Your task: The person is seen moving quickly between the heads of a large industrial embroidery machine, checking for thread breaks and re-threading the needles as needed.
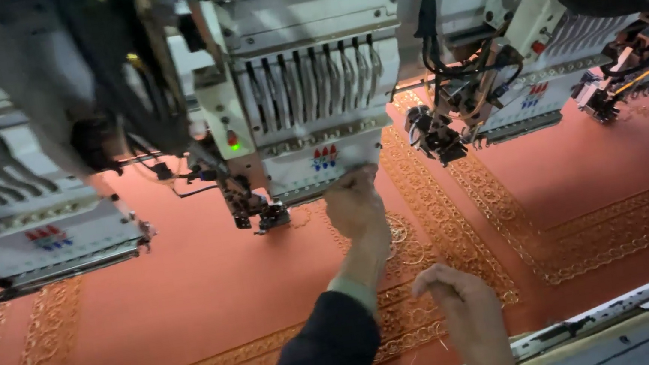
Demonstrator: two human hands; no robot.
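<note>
Embroidery head (312, 115): white, middle of three, its lower edge touched by the left hand (354, 202), arm in a dark sleeve stretched forward, fingers bunched at the needle area; whether they pinch a thread cannot be told. Red cloth (185, 291) beneath: gold borders stitched, centre panels plain. Right hand (460, 300): nearer the body, loosely curled, holding nothing, resting over the cloth by the table rim (622, 309)
</note>
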